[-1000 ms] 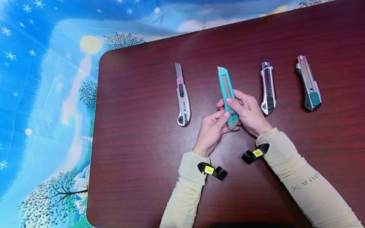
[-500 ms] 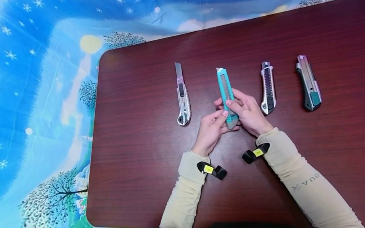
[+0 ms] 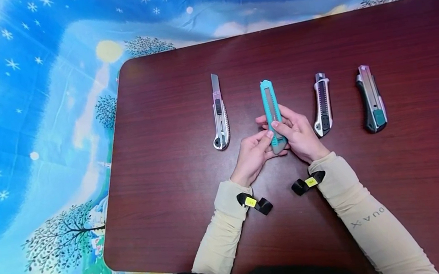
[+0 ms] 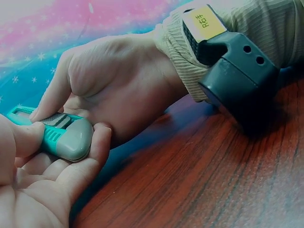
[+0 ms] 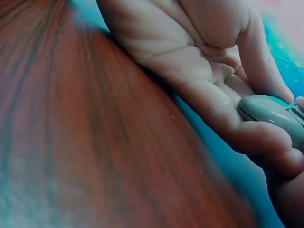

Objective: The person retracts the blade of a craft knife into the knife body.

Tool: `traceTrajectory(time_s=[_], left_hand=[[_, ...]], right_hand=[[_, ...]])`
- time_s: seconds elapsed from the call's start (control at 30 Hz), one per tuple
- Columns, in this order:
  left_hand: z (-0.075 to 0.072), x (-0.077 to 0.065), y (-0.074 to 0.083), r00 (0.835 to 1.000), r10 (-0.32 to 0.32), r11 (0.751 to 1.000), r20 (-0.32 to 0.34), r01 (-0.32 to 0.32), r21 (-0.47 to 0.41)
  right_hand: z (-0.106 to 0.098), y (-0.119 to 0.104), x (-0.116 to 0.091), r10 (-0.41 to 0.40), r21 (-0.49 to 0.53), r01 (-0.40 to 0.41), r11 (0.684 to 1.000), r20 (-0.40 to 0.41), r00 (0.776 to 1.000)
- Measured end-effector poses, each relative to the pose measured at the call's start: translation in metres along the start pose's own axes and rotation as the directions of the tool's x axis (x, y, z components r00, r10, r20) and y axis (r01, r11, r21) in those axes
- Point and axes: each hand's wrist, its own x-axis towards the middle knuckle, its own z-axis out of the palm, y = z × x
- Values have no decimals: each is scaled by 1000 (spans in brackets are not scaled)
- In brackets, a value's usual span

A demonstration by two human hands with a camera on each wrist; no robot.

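A teal utility knife [image 3: 271, 107] with a grey end cap is held between both hands, its tip pointing away from the body. My left hand [image 3: 252, 155] pinches its lower left edge, thumb on top and fingers underneath. My right hand [image 3: 299, 135] grips it from the right, fingers behind the body. In the left wrist view the right thumb presses by the ridged grey slider [image 4: 58, 120], close to the grey end cap [image 4: 76, 138]. No blade shows past the teal tip in the head view. The right wrist view catches the cap [image 5: 270, 114] against curled fingers.
On the dark red wooden table [image 3: 167, 185], a silver utility knife [image 3: 220, 118] with its blade extended lies to the left. Right of the hands lie a silver-and-black utility knife [image 3: 322, 105] and a black-and-green one [image 3: 371, 98]. A patterned blue cloth [image 3: 45, 109] surrounds the table.
The blade tip that stuck out of the teal knife has slid back into its body. The knife's front end has swung slightly left; both hands keep their hold.
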Motion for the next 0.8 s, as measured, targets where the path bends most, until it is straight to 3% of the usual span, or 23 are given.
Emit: traceTrajectory(time_s=[0.6,0.8], left_hand=[[-1,0,0,1000,-22,999,-20,21,-33],[1,0,1,999,8,999,-36,-10,-40]], right_hand=[[-1,-2,0,-30,-39,33,999,60,998],[0,-1,1,-34,45,32,998,57,998]])
